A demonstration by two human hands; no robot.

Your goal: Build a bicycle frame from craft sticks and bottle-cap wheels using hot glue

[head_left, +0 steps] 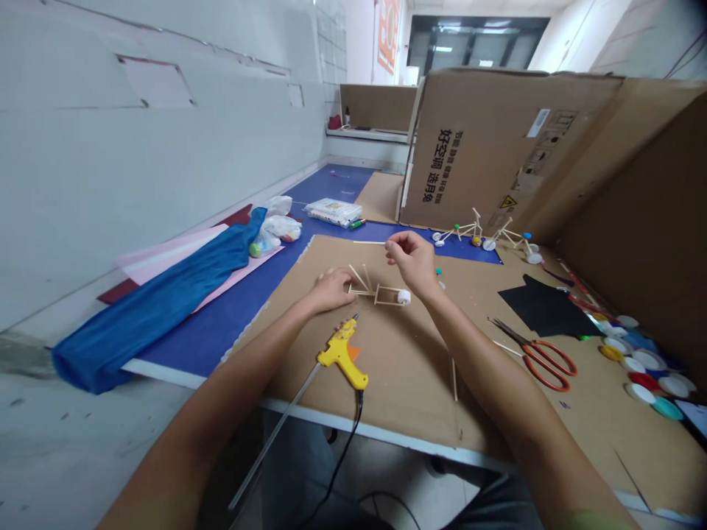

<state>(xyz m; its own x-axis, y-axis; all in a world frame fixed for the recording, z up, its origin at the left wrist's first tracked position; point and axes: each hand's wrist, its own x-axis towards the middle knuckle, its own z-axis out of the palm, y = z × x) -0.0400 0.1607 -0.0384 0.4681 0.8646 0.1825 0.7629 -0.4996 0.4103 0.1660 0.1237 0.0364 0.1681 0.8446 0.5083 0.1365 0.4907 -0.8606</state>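
Between my hands, on the cardboard sheet (403, 353), lies a small frame of thin wooden sticks (375, 293) with a white bottle cap (404, 297) at its right end. My left hand (332, 288) has its fingers closed on the left end of this frame. Higher up, my right hand (412, 258) pinches the end of a loose wooden stick (369, 243), which points left above the sheet. Just below my left hand rests a yellow glue gun (345, 353), its nozzle toward the frame and a long glue stick out of its back.
Orange-handled scissors (544, 361), black paper (544, 305) and several bottle caps (644, 383) lie at the right. Two stick models (486, 234) stand before a large cardboard box (508, 147). A blue cloth (166, 309) and a packet of wipes (334, 212) lie at the left.
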